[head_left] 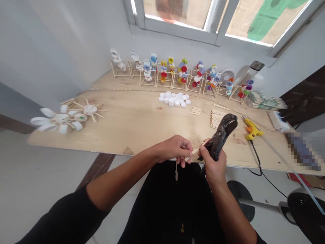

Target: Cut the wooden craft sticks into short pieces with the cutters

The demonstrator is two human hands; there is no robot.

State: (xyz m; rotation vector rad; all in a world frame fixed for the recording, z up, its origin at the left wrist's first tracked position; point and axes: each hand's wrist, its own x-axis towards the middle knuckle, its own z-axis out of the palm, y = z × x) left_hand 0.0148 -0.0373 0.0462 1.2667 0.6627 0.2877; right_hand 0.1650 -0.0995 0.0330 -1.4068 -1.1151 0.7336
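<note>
Wooden sticks slant between two curled hands

In the head view, the left hand is mostly closed, its thumb and fingertips pinching the lower end of the light sticks. The right hand is closed around a black cutter, and its thumb and fingers also steady the upper end of the sticks. The sticks are at the near edge of the surface, just above the person's dark-clothed lap. Their long axis runs diagonally, from the left fingertips up and rightward to the right hand beside the cutter; one end points toward the person and left, the other away and right. Whether they are joined is too small to tell. The cutter's curved head points away and to the right, with its handles toward the person.

Beyond the hands lie a stick bundle, a smaller stick group and a cluster of white caps. Farther back stands a row of stick frames bearing coloured caps. On the left of the surface are white cap-and-stick wheels; on the right, a yellow glue gun lies near a power strip.
</note>
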